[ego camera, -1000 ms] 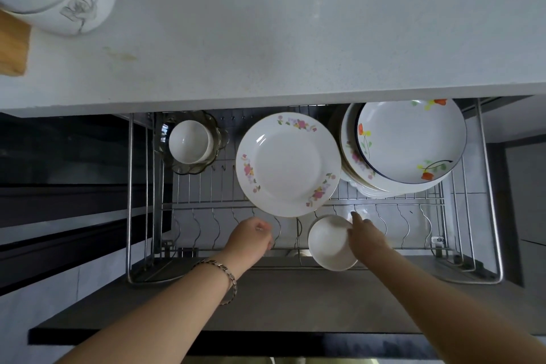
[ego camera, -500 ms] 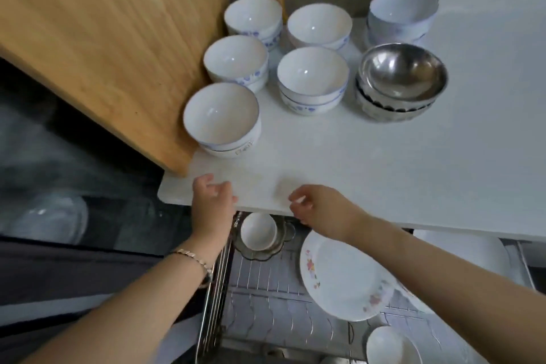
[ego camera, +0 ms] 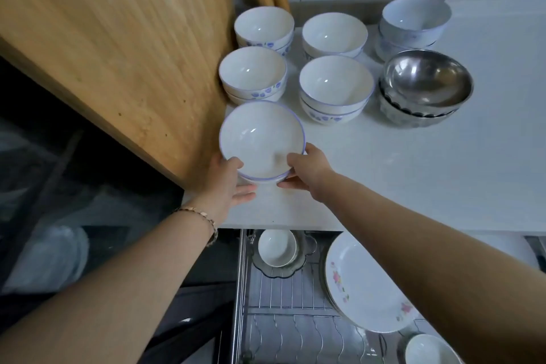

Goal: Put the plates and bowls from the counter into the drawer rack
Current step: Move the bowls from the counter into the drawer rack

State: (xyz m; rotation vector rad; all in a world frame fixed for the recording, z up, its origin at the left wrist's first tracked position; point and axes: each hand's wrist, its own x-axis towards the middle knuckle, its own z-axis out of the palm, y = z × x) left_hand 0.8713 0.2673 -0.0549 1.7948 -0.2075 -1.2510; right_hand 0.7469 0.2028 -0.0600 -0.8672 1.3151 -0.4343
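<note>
Both hands clasp the blue-rimmed bowl (ego camera: 261,139) from its near side. The left hand (ego camera: 227,183) has its thumb on the rim and its fingers under the base, and the right hand (ego camera: 307,171) has its thumb hooked over the rim. The bowl sits between them, tipped toward the wrists, and a second rim shows just beneath it. Beyond the grip stand more white bowls (ego camera: 335,89) on the counter (ego camera: 413,180) — steel bowls (ego camera: 428,83) beyond and to its right. The drawer rack (ego camera: 283,304) lies below the forearms.
</note>
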